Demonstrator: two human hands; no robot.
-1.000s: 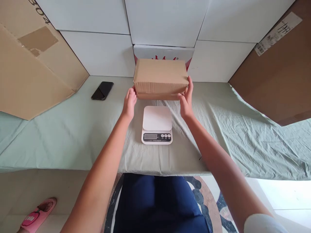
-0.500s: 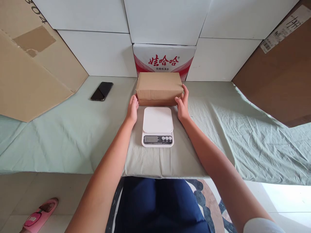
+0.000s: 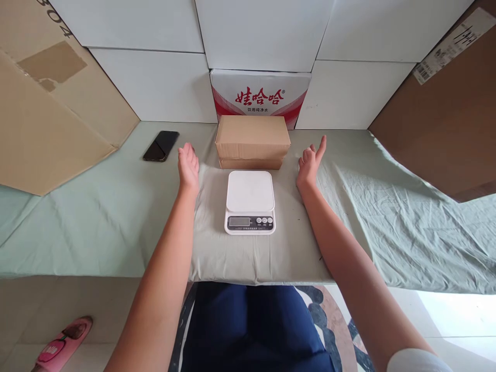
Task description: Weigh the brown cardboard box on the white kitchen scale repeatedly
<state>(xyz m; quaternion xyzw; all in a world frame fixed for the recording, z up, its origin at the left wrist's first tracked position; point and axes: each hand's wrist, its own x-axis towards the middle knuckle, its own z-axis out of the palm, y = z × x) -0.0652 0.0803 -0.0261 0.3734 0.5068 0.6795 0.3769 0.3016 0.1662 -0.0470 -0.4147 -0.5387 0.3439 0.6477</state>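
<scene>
A small brown cardboard box (image 3: 253, 137) sits on the cloth, just behind a white kitchen scale (image 3: 250, 199) whose display and buttons face me. The scale's pan is bare. To the left of the box, my left hand (image 3: 188, 164) stands apart from it, fingers stretched up and palm turned inward, holding nothing. On the other side, my right hand (image 3: 310, 163) is also clear of the box. Its index finger points out while the other fingers are loosely bent, with nothing in them.
A black phone (image 3: 161, 146) lies on the green cloth (image 3: 104, 222) at left. Large cardboard pieces (image 3: 58, 113) (image 3: 445, 119) flank the table. Behind the small box stands a white and red carton (image 3: 259, 85). Below left, a pink slipper (image 3: 64, 343) on someone's foot is on the floor.
Both hands have let go of the small cardboard box and moved apart, the left one to the left and the right one to the right. The box and scale have stayed in place.
</scene>
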